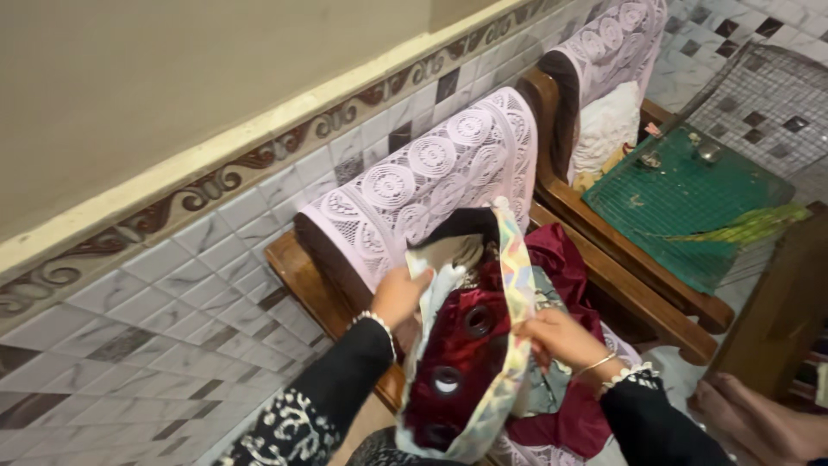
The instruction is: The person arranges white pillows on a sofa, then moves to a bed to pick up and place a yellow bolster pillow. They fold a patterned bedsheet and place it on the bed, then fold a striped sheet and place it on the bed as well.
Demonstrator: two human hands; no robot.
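**Two hands hold open a cloth bag with a red curtain inside**

The left hand (398, 293) has its grip closed on the left edge of the patterned cloth bag (514, 285), with the fingers folded over the rim. The right hand (556, 336) pinches the right edge of the same bag, so the mouth of the bag is held open between both hands. Inside the bag lies a dark red velvet curtain (453, 345) with round black eyelet rings; part of the red cloth also spills out to the right, below the right hand. The bag rests on the seat of a wooden chair (297, 267), whose back is covered with a pink lace cover (431, 173). A second chair of the same kind stands just beside it, and a green wire mesh panel (681, 203) lies across its armrests. A bare foot (759, 423) is on the floor at the lower right.
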